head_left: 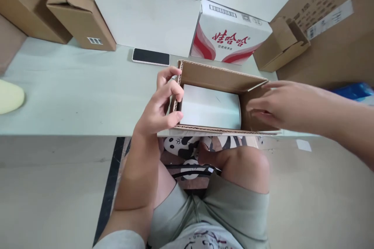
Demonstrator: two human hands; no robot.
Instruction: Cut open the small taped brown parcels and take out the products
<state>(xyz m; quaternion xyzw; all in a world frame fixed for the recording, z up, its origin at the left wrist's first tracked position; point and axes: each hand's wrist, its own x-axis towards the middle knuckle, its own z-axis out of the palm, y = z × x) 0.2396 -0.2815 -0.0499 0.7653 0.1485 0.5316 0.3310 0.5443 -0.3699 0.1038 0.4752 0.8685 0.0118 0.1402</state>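
Note:
An open brown cardboard box stands at the near edge of the table. Inside it lies a white box, filling the left and middle part, with a gap at the right end. My left hand grips the left wall of the cardboard box, thumb and fingertips hooked over its rim. Over the right end of the same box is my right hand, its fingers curled together and pointing into the gap. Whatever the right fingers hold, if anything, is hidden.
Behind the cardboard box lie a phone and a white carton with red lettering. Several brown boxes stand at the back left, one a narrow carton. A small open box and a blue item are at right.

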